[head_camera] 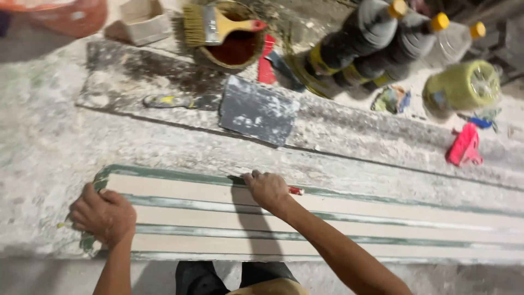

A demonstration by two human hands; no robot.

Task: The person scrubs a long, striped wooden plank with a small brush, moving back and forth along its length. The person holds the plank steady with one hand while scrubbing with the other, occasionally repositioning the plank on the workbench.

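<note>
The long moulded strip (327, 218) is cream with dull green stripes running its length and a green smear at its near end. Above it lies a dark grey trowel blade (257, 111) speckled white, on a worktop (49, 147) of pale grey dusted white. Beyond the trowel, a yellow-bristled brush (210, 24) with a yellow handle tipped red rests over a bowl (236, 52) of dark red liquid. Right of the trowel stand dark bottles (371, 38) with orange caps and yellow labels, a yellow-green jar (464, 86) and a bright pink clip (464, 146). A tool (295, 190) in the right hand (266, 188) shows red.
</note>
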